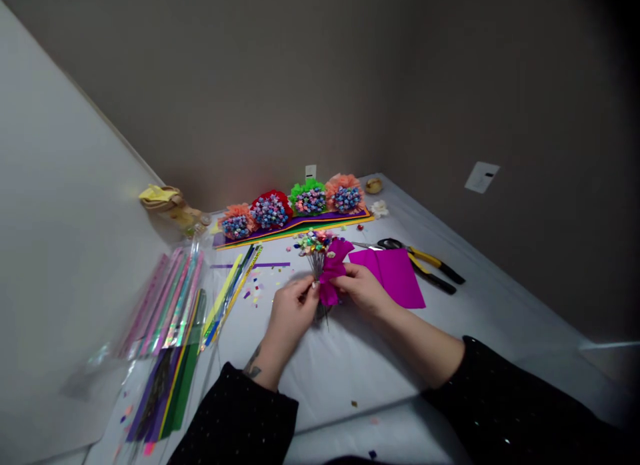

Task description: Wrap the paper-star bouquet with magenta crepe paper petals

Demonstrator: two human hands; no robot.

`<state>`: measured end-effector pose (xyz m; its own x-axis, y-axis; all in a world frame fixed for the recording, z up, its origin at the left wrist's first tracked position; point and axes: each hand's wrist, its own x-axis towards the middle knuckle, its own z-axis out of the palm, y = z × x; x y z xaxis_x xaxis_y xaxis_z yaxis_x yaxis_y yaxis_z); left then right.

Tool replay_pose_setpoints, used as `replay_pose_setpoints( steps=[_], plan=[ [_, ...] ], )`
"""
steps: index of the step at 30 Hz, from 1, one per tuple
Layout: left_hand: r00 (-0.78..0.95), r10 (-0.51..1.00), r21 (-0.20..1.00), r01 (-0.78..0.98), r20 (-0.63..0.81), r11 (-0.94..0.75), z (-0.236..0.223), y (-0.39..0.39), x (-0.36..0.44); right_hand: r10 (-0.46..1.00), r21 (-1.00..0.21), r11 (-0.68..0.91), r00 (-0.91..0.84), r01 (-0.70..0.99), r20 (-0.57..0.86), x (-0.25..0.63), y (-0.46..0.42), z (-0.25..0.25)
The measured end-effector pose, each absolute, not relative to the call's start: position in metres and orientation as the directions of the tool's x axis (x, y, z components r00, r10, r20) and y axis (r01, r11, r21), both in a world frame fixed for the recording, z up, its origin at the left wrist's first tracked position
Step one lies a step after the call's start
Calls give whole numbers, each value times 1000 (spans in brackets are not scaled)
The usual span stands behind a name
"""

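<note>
In the middle of the head view, my left hand pinches the stems of a small bouquet with thin wire-like stalks and shiny multicoloured tips. My right hand grips a ruffled magenta crepe paper strip against the bouquet's right side. The paper covers part of the stalks, whose lower ends poke out below my fingers. Just right of my right hand lies a flat magenta paper sheet.
Scissors and yellow-black pliers lie at right. Several finished paper flowers stand behind on coloured sheets. Packaged paper strips and loose strips lie at left. A wicker-like basket stands back left, near the wall.
</note>
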<state>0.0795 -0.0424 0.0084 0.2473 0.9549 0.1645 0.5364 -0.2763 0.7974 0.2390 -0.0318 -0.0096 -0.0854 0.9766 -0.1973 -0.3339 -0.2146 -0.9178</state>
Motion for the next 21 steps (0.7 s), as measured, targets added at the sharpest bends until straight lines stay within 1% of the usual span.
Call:
replay_pose_setpoints(
  steps=[4,10,12,15,17,19,21],
  plan=[
    [213,951,788,535,224,-305,10,-45,82,976,-864,-218,-104,-454,-191,237,-32,-9],
    [119,971,835,497,206,-238,11,-49,85,984,-875,-177,-58,-450,-170,235,-35,-5],
    [118,981,887,421,152,-188,12,-49,86,985,-860,-172,-68,-481,-158,235,-36,-5],
    [153,988,983,176,22,-49,12,-47,88,984,-831,-178,-92,-527,-153,234,-35,-4],
    [176,984,999,30,-36,31,11,-46,88,976,-809,-219,-114,-546,-187,234,-34,-4],
    [175,984,998,-42,-41,49,9,-46,87,970,-794,-237,-98,-559,-221,236,-35,-4],
    [146,989,1000,-19,5,-2,7,-46,85,980,-800,-178,-27,-573,-199,239,-36,-6]
  ],
)
